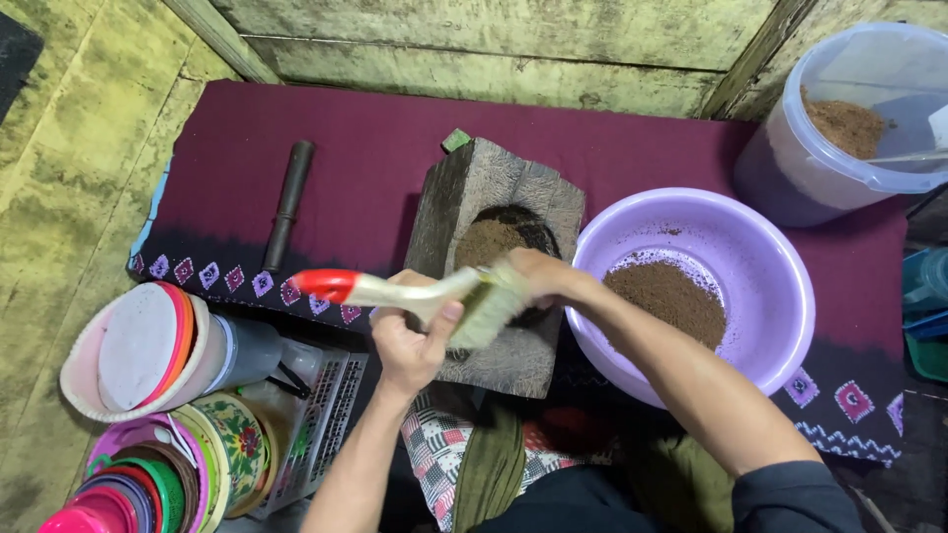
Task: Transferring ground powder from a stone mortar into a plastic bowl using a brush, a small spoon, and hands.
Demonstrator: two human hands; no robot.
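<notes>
I see my left hand closed around the pale handle of a brush with a red handle end; thumb and fingers wrap it fully. My right hand is pressed onto the brush bristles over the wooden mortar block; its fingertips are hidden behind the bristles, so I cannot tell whether they are curled or flat. The block stands at the near edge of the maroon cloth, its hollow holding brown powder, partly covered by the brush and hand. Just right of the block, touching or nearly so, sits a lilac basin with more brown powder. At the far right corner a clear tub is cut off by the frame edge. A dark pestle lies well apart, toward the left edge. Stacked plastic plates lie near left, off the cloth, partly cut off.
</notes>
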